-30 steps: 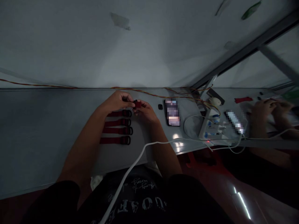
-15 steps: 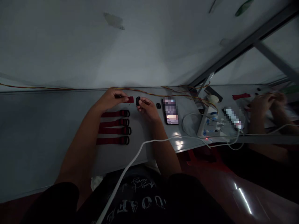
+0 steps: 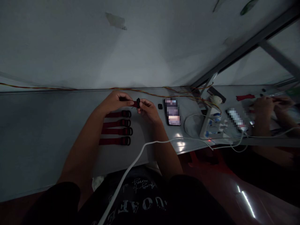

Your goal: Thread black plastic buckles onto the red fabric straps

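My left hand (image 3: 116,101) is closed in a pinch on the end of a short red strap (image 3: 134,103). Pinched in my right hand (image 3: 148,109) is a small black buckle (image 3: 138,102), which meets the strap's free end. Both hands hover over the grey table (image 3: 35,131) near its far edge. Just below my left hand lie several red straps with black buckles (image 3: 116,127), stacked in a neat column. One more black buckle (image 3: 160,106) rests on the table to the right of my right hand.
A phone (image 3: 172,111) lies right of the spare buckle. Past it sits a white power strip (image 3: 210,126) with looping white cables. A white cable (image 3: 131,165) runs towards my lap. Orange-red wires (image 3: 152,93) follow the wall. Another person's hands (image 3: 273,104) work at the far right.
Half a second ago my hands were apart, strap in the left and buckle in the right. They have since come together, so the buckle meets the strap end.
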Tool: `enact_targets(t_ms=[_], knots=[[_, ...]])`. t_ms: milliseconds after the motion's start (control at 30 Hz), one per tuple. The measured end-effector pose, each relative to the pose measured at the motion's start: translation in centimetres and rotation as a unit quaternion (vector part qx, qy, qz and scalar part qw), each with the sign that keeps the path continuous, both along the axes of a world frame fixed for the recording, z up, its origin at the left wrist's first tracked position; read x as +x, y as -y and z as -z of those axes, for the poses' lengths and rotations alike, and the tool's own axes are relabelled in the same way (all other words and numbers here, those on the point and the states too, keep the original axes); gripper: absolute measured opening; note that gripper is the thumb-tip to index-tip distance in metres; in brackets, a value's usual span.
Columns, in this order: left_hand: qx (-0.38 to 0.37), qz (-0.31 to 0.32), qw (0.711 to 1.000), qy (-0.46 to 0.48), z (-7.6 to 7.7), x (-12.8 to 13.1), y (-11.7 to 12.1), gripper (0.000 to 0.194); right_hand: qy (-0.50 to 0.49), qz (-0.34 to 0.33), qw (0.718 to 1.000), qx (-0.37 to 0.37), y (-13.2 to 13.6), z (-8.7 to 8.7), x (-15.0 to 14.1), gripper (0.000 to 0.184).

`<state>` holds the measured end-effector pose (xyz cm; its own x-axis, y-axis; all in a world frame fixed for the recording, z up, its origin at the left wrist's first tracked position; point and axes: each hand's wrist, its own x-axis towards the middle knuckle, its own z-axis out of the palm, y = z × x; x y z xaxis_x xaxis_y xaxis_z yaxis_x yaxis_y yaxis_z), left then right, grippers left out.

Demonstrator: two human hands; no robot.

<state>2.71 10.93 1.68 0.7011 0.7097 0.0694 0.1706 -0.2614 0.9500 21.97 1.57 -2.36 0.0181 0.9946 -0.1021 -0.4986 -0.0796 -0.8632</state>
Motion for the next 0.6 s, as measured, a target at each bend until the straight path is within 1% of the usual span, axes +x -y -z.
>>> enact_targets(t_ms=[67,167,233,367,467,600], knots=[[-0.004,-0.004,1.000,0.000,-0.12,0.06,0.11,0.027,-0.003,0.004,1.000,-0.003,0.04,0.02,-0.04,0.041],[-0.021,-0.005,1.000,0.003,-0.34,0.12,0.30,0.024,0.002,-0.020,1.000,0.001,0.11,0.05,0.05,0.039],[-0.028,0.001,1.000,0.005,-0.36,0.12,0.35,0.024,0.015,-0.037,0.999,0.006,0.14,0.03,0.20,0.039],[-0.038,0.021,0.999,-0.006,-0.10,0.12,0.33,0.023,0.038,-0.052,0.998,0.012,0.11,0.12,0.28,0.040],[-0.062,0.027,0.998,-0.001,0.08,0.22,0.37,0.025,0.016,-0.060,0.998,0.002,0.04,0.41,-0.11,0.042],[-0.106,0.016,0.994,0.019,0.24,0.32,0.35,0.031,-0.020,-0.069,0.997,-0.010,0.02,0.68,-0.67,0.041]])
